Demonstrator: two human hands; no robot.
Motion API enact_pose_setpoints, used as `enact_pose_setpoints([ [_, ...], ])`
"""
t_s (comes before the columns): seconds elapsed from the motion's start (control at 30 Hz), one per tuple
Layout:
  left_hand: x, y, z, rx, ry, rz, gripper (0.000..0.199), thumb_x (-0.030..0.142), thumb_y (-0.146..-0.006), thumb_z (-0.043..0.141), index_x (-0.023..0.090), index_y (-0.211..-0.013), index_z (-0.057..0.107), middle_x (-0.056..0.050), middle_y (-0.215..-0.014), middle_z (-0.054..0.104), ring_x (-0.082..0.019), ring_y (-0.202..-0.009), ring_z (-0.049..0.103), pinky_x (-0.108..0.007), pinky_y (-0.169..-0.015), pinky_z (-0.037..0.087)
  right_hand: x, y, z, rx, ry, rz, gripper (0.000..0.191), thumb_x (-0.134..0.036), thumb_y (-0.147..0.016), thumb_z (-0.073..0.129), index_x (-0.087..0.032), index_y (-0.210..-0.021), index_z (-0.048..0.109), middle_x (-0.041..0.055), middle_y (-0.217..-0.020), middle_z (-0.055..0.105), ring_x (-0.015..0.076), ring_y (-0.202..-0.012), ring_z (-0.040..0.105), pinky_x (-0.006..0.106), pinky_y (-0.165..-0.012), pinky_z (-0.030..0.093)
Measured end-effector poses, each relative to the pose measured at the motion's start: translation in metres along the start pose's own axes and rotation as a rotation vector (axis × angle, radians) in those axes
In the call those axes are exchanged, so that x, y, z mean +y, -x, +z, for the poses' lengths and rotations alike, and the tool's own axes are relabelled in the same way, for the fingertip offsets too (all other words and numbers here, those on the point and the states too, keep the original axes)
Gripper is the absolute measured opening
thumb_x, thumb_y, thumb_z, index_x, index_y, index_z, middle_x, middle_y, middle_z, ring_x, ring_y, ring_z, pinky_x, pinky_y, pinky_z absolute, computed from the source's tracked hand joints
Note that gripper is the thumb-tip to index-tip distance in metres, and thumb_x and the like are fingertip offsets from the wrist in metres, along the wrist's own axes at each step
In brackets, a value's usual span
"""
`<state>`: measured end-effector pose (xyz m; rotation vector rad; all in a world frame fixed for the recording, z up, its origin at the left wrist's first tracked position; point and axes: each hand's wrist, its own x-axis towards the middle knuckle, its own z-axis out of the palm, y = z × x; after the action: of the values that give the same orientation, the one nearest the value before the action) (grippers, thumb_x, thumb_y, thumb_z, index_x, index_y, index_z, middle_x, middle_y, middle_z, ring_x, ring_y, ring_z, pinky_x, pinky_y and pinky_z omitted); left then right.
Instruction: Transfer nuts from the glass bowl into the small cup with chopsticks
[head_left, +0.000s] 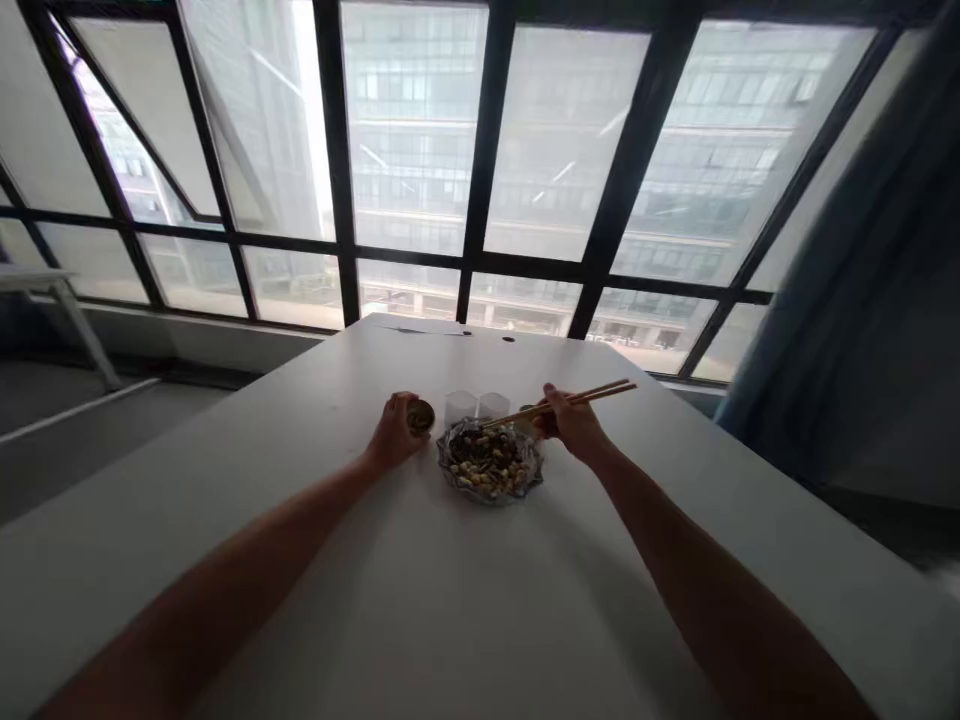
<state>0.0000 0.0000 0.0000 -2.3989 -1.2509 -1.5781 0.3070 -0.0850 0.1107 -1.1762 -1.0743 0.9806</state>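
A clear, scalloped glass bowl (450, 470) sits on the white table, filled with a mix of dark and pale pieces like nuts and seeds. My right hand (571, 425) grips a pair of wooden chopsticks (604, 391), their tips over the bowl's far rim. To the left of the bowl, my left hand (395, 432) is wrapped round a small cup (421, 416), its mouth tilted toward me with some pieces inside. Two clear cups (460, 405) stand just behind the bowl. Something round, partly hidden, is beside my right fingers.
The long white table (300, 590) runs toward the windows (420, 130). Two dark round spots (508, 340) lie near its far end. A blue curtain (840, 270) hangs on the right, and another table (82, 315) stands at the left.
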Motion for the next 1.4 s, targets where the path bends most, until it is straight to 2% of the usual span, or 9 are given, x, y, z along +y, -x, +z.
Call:
enact_pose_setpoints([
  [0.13, 0.002, -0.001, 0.001, -0.003, -0.020, -0.068, 0.066, 0.024, -0.064, 0.081, 0.019, -0.122, 0.050, -0.013, -0.122, 0.059, -0.031, -0.115, 0.059, -0.045, -0.099, 0.052, 0.002, -0.002, 0.000, 0.017, -0.003, -0.038, 0.040, -0.052, -0.085, 0.071, -0.018, -0.067, 0.061, 0.0013, -0.046, 0.064, 0.0125, -0.033, 0.054, 0.023, -0.034, 0.047],
  [0.27, 0.003, -0.005, -0.001, -0.044, -0.027, -0.222, 0.068, 0.041, -0.067, 0.082, 0.016, -0.123, 0.054, -0.014, -0.121, 0.063, -0.031, -0.114, 0.062, -0.045, -0.101, 0.051, 0.003, -0.004, -0.001, 0.046, 0.024, -0.063, 0.041, -0.054, -0.086, 0.069, -0.019, -0.067, 0.061, 0.0023, -0.047, 0.065, 0.0132, -0.033, 0.055, 0.024, -0.034, 0.047],
  [0.5, 0.010, -0.027, -0.014, -0.222, -0.138, -0.430, 0.078, 0.057, -0.071, 0.078, 0.011, -0.129, 0.055, -0.020, -0.131, 0.063, -0.033, -0.120, 0.061, -0.042, -0.102, 0.049, 0.007, -0.011, -0.006, 0.063, 0.081, -0.091, 0.044, -0.059, -0.086, 0.067, -0.020, -0.067, 0.062, 0.0050, -0.050, 0.068, 0.0155, -0.035, 0.058, 0.026, -0.035, 0.050],
  [0.63, 0.036, -0.049, -0.013, -0.291, -0.279, -0.311, 0.073, 0.060, -0.081, 0.069, 0.014, -0.135, 0.052, -0.019, -0.138, 0.060, -0.036, -0.131, 0.054, -0.049, -0.108, 0.042, 0.009, -0.012, -0.008, 0.066, 0.153, -0.173, 0.049, -0.066, -0.083, 0.065, -0.021, -0.066, 0.060, 0.0054, -0.049, 0.067, 0.0165, -0.035, 0.058, 0.027, -0.033, 0.047],
  [0.73, 0.061, -0.065, -0.003, -0.401, -0.343, -0.224, 0.071, 0.058, -0.084, 0.066, 0.014, -0.138, 0.051, -0.018, -0.134, 0.064, -0.035, -0.129, 0.055, -0.049, -0.112, 0.037, 0.008, -0.009, -0.010, 0.000, 0.238, -0.291, 0.055, -0.074, -0.078, 0.065, -0.021, -0.065, 0.060, 0.0041, -0.047, 0.064, 0.0161, -0.034, 0.057, 0.026, -0.033, 0.045],
  [0.9, 0.087, -0.082, 0.020, -0.547, -0.416, -0.295, 0.074, 0.057, -0.084, 0.065, 0.013, -0.140, 0.046, -0.021, -0.131, 0.065, -0.036, -0.128, 0.058, -0.047, -0.109, 0.038, 0.004, -0.003, -0.012, -0.178, 0.327, -0.378, 0.060, -0.079, -0.076, 0.063, -0.020, -0.063, 0.059, 0.0023, -0.046, 0.062, 0.0137, -0.036, 0.056, 0.023, -0.033, 0.042],
  [1.07, 0.085, -0.086, 0.029, -0.529, -0.371, -0.311, 0.067, 0.047, -0.083, 0.069, 0.015, -0.137, 0.046, -0.019, -0.122, 0.070, -0.034, -0.119, 0.064, -0.045, -0.103, 0.043, 0.004, -0.005, -0.011, -0.134, 0.283, -0.331, 0.058, -0.077, -0.077, 0.063, -0.021, -0.063, 0.059, 0.0028, -0.045, 0.062, 0.0148, -0.034, 0.056, 0.024, -0.032, 0.042],
  [1.27, 0.066, -0.079, 0.022, -0.340, -0.215, 0.002, 0.064, 0.019, -0.075, 0.075, 0.019, -0.133, 0.049, -0.013, -0.132, 0.063, -0.031, -0.122, 0.058, -0.043, -0.103, 0.050, -0.003, -0.009, -0.011, 0.057, 0.139, -0.087, 0.041, -0.050, -0.093, 0.061, -0.020, -0.064, 0.058, 0.0029, -0.046, 0.065, 0.0141, -0.033, 0.056, 0.024, -0.032, 0.045],
  [1.4, 0.060, -0.075, 0.018, -0.299, -0.176, 0.123, 0.065, 0.010, -0.073, 0.072, 0.021, -0.133, 0.049, -0.011, -0.131, 0.063, -0.031, -0.124, 0.056, -0.047, -0.107, 0.049, -0.006, -0.009, -0.012, 0.069, 0.089, -0.059, 0.038, -0.044, -0.095, 0.059, -0.019, -0.066, 0.059, 0.0029, -0.047, 0.065, 0.0137, -0.034, 0.057, 0.023, -0.034, 0.047],
])
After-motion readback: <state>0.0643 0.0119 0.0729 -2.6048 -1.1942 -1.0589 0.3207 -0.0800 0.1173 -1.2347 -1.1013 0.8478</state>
